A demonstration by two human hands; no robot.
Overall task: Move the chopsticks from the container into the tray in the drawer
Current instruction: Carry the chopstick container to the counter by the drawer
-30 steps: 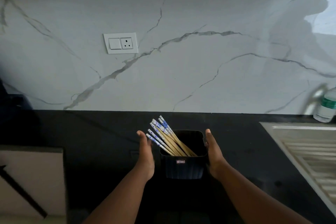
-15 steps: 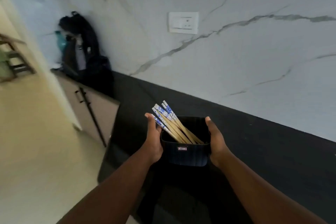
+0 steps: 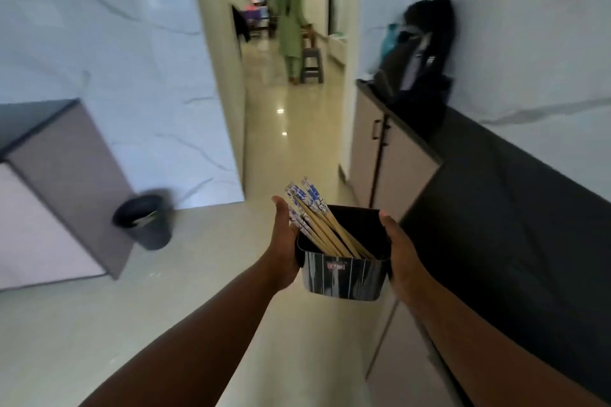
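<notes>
A dark ribbed container (image 3: 344, 279) hangs in the air over the floor, held between both hands. My left hand (image 3: 283, 241) presses its left wall and my right hand (image 3: 398, 249) presses its right wall. Several wooden chopsticks (image 3: 319, 225) with blue-and-white tops lean to the upper left inside the container, their tops sticking out past the rim beside my left thumb. No drawer or tray is in view.
The black countertop (image 3: 515, 215) with cabinets below runs along the right, a dark bag (image 3: 420, 53) at its far end. A dark bin (image 3: 143, 221) stands on the floor at left beside a grey cabinet (image 3: 66, 182). A person in green (image 3: 291, 26) walks in the corridor ahead.
The container has been lifted off the countertop with both hands. My view has swung left from the marble wall to the kitchen floor and corridor.
</notes>
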